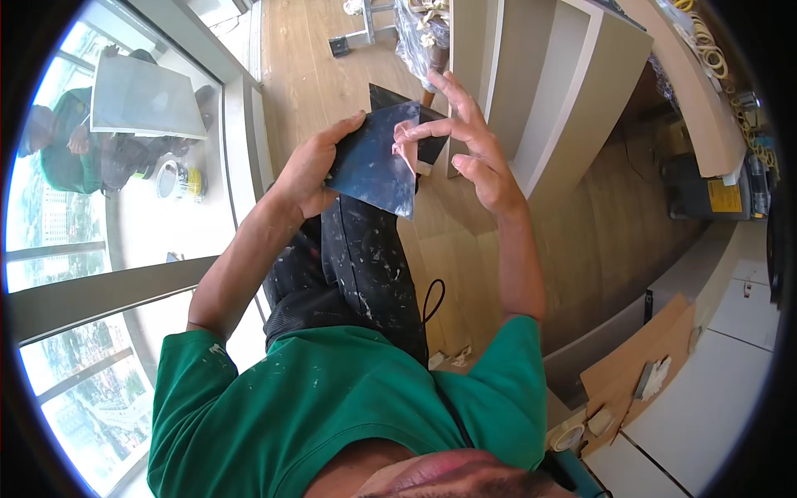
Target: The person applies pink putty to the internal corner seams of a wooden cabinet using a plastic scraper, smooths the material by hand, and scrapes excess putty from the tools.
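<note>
My left hand (pixel 314 170) grips a dark, thin square plate (pixel 365 162) by its left edge, thumb on top. A lump of pinkish paste (pixel 406 149) sticks up at the plate's right edge, and pale smears mark its surface. My right hand (pixel 477 149) is open with its fingers spread; the index fingertip touches the paste. Behind the plate, a second dark flat piece (pixel 433 148) shows in part; what supports it is hidden. Below are my paint-spotted black trousers (pixel 365 249).
A pale, open-fronted cabinet (pixel 548 91) stands to the right on the wood floor (pixel 465 274). Tall windows (pixel 75 332) line the left side. At lower right lie cardboard (pixel 610 357) and a tape roll (pixel 568 437). A plastic-draped object (pixel 423 41) stands at the far side.
</note>
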`<state>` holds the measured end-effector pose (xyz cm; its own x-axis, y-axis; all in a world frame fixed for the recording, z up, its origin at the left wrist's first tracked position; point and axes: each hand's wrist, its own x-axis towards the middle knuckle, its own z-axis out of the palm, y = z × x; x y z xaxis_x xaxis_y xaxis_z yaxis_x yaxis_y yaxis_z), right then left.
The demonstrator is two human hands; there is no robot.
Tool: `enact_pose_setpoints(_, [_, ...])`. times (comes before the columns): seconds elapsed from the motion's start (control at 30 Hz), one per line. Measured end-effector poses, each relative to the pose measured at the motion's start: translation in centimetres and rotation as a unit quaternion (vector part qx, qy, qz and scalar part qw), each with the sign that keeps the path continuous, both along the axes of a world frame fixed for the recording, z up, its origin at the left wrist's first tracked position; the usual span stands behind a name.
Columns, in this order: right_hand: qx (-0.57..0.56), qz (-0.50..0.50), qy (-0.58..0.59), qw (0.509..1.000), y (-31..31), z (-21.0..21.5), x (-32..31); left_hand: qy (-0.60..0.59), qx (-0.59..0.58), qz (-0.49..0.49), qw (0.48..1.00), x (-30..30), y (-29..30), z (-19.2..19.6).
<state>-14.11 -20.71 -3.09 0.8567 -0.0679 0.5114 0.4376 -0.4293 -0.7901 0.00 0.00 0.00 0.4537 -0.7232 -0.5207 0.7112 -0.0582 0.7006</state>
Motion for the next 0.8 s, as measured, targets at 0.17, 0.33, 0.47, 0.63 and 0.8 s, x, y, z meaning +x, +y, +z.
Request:
enact_pose_setpoints(0.17, [0.132, -0.027, -0.034, 0.990, -0.7, -1.9, -0.9, 0.044, -0.051, 0.062, 0.996, 1.2, 0.5, -2.6])
enact_pose_setpoints(0.33, [0.113, -0.333, 0.005, 0.936, -4.0, -13.5, -1.4, 0.023, -0.069, 0.133, 0.988, 1.3, 1.0, -5.4])
enact_pose_setpoints(0.47, [-0.101, -0.496, 0.189, 0.841, -6.1, -25.1, -2.1, -0.027, -0.059, 0.159, 0.985, 0.2, 0.7, -7.0])
enact_pose_setpoints(0.63, [-0.227, -0.508, 0.336, 0.760, -7.8, -30.4, -1.9, -0.048, -0.043, 0.161, 0.985, -0.3, 0.8, -7.3])
enact_pose_setpoints(0.8, [-0.244, -0.506, 0.295, 0.773, -9.5, -31.9, -0.2, -0.050, -0.044, 0.163, 0.984, -0.4, 0.5, -7.0])
